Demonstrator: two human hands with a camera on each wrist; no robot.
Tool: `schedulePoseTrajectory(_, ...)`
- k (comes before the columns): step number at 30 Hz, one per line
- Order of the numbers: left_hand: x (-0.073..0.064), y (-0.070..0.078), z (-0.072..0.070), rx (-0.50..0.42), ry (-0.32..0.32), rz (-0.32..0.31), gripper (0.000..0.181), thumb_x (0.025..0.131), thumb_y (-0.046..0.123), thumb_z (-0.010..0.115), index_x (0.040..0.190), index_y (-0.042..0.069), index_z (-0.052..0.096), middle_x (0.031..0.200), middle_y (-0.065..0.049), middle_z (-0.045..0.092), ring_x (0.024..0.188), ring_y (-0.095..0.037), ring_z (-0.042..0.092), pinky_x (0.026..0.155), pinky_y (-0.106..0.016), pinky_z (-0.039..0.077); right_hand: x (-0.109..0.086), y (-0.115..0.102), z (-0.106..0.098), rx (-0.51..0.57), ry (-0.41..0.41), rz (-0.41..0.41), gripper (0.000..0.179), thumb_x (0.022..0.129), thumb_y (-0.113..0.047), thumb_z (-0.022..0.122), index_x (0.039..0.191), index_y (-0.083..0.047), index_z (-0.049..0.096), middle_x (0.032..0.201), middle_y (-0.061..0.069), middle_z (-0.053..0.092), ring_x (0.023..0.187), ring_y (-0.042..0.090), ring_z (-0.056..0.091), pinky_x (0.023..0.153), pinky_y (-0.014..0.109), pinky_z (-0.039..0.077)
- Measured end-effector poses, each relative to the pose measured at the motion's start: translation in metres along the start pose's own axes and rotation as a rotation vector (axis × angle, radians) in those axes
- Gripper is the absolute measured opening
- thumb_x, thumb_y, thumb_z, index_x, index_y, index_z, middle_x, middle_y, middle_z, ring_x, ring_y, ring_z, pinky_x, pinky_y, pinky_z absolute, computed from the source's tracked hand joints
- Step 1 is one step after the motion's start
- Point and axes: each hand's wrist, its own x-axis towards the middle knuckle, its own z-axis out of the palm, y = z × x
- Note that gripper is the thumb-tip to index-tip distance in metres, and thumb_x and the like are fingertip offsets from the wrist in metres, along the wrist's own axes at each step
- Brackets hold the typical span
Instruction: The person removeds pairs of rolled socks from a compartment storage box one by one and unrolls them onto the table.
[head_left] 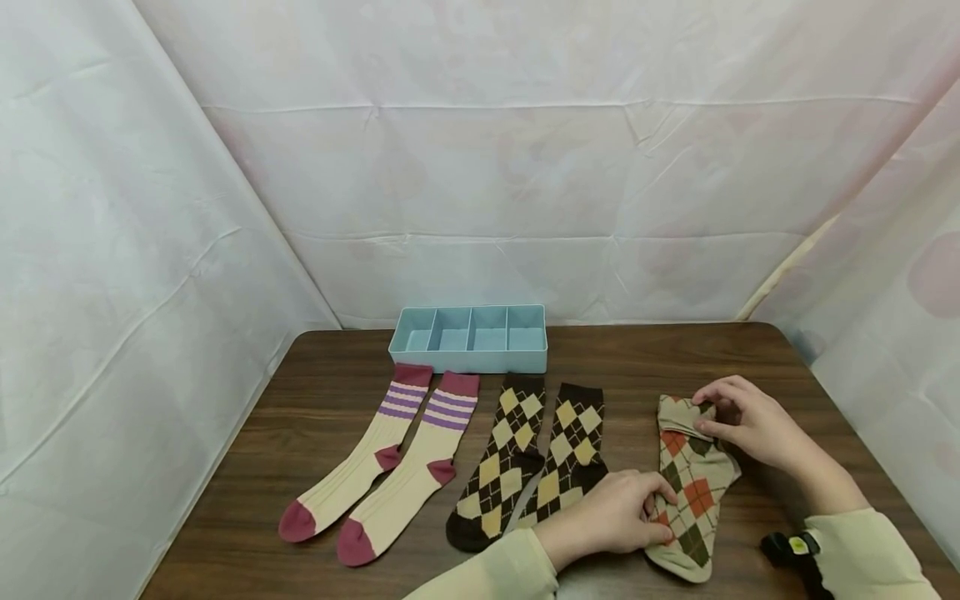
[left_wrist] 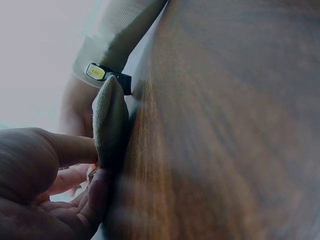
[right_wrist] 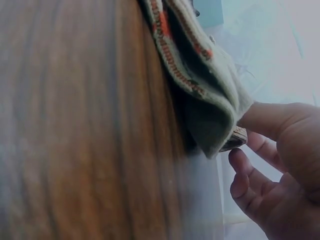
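Observation:
A beige argyle sock point(head_left: 688, 492) with orange and green diamonds lies at the right of the table, its cuff end folded over; layered edges of knit point(right_wrist: 212, 95) show in the right wrist view. My left hand point(head_left: 618, 512) pinches its left edge near the foot end between thumb and fingers. In the left wrist view the sock's pale toe part point(left_wrist: 109, 120) stands up from the wood beside those fingers. At the folded cuff, my right hand point(head_left: 750, 427) holds the right corner, thumb against the knit and fingers curled at the far side.
Two brown-and-yellow argyle socks point(head_left: 498, 450) lie left of my left hand, one partly under it. Farther left are two cream socks point(head_left: 408, 475) with maroon toes and purple stripes. A blue four-compartment tray point(head_left: 468, 362) stands at the table's back edge, before white curtains point(head_left: 480, 183).

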Motion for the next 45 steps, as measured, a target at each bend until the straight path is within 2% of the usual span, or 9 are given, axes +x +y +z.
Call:
schedulePoseTrajectory(5, 0.000, 0.000, -0.001, 0.000, 0.002, 0.003, 0.031, 0.099, 0.029, 0.084, 0.128, 0.024, 0.075, 0.083, 0.018, 0.056, 0.071, 0.007, 0.050, 0.066, -0.008, 0.041, 0.001, 0.000, -0.001, 0.026, 0.000, -0.049, 0.035, 0.089, -0.005, 0.090, 0.116, -0.020, 0.072, 0.118, 0.002, 0.061, 0.090, 0.012, 0.057, 0.067, 0.030, 0.049)
schedulePoseTrajectory(21, 0.000, 0.000, 0.000, 0.010, 0.007, 0.002, 0.031, 0.098, 0.029, 0.085, 0.128, 0.024, 0.075, 0.083, 0.018, 0.055, 0.072, 0.008, 0.049, 0.067, -0.008, 0.040, -0.003, 0.005, -0.003, -0.016, -0.026, -0.066, 0.032, 0.092, -0.010, 0.089, 0.119, -0.022, 0.079, 0.122, 0.002, 0.065, 0.099, 0.012, 0.064, 0.075, 0.032, 0.056)
schedulePoseTrajectory(28, 0.000, 0.000, 0.000, 0.010, 0.002, -0.001, 0.031, 0.099, 0.029, 0.084, 0.128, 0.024, 0.075, 0.084, 0.018, 0.055, 0.072, 0.008, 0.049, 0.067, -0.008, 0.041, -0.005, 0.009, -0.005, 0.025, -0.056, -0.136, 0.039, 0.090, -0.003, 0.088, 0.125, -0.015, 0.079, 0.124, 0.006, 0.062, 0.096, 0.012, 0.060, 0.068, 0.030, 0.052)
schedulePoseTrajectory(32, 0.000, 0.000, 0.000, 0.004, -0.001, -0.006, 0.031, 0.099, 0.029, 0.084, 0.128, 0.024, 0.075, 0.084, 0.018, 0.055, 0.072, 0.007, 0.049, 0.067, -0.009, 0.041, -0.008, 0.009, -0.009, 0.074, -0.102, -0.165, 0.041, 0.093, -0.001, 0.084, 0.132, -0.012, 0.076, 0.130, 0.008, 0.059, 0.091, 0.009, 0.056, 0.064, 0.027, 0.049)
schedulePoseTrajectory(36, 0.000, 0.000, 0.000, 0.006, -0.001, -0.009, 0.031, 0.099, 0.030, 0.084, 0.128, 0.025, 0.075, 0.084, 0.018, 0.055, 0.072, 0.007, 0.049, 0.067, -0.009, 0.041, -0.010, 0.009, -0.011, 0.123, -0.151, -0.154, 0.046, 0.093, -0.003, 0.085, 0.137, -0.010, 0.074, 0.134, 0.011, 0.055, 0.083, 0.010, 0.052, 0.062, 0.025, 0.046)
schedulePoseTrajectory(39, 0.001, 0.000, 0.001, 0.006, -0.002, -0.007, 0.031, 0.099, 0.029, 0.084, 0.128, 0.025, 0.075, 0.084, 0.018, 0.055, 0.072, 0.007, 0.049, 0.067, -0.009, 0.041, -0.010, 0.010, -0.013, 0.133, -0.170, -0.122, 0.050, 0.090, -0.007, 0.089, 0.138, -0.011, 0.073, 0.136, 0.013, 0.053, 0.084, 0.012, 0.050, 0.062, 0.026, 0.044)
schedulePoseTrajectory(45, 0.001, 0.000, 0.001, 0.006, -0.005, 0.003, 0.031, 0.099, 0.029, 0.084, 0.128, 0.025, 0.075, 0.084, 0.018, 0.055, 0.072, 0.008, 0.050, 0.067, -0.008, 0.041, -0.009, 0.013, -0.012, 0.108, -0.171, -0.082, 0.054, 0.089, -0.012, 0.092, 0.139, -0.013, 0.072, 0.137, 0.014, 0.052, 0.101, 0.010, 0.053, 0.066, 0.027, 0.048)
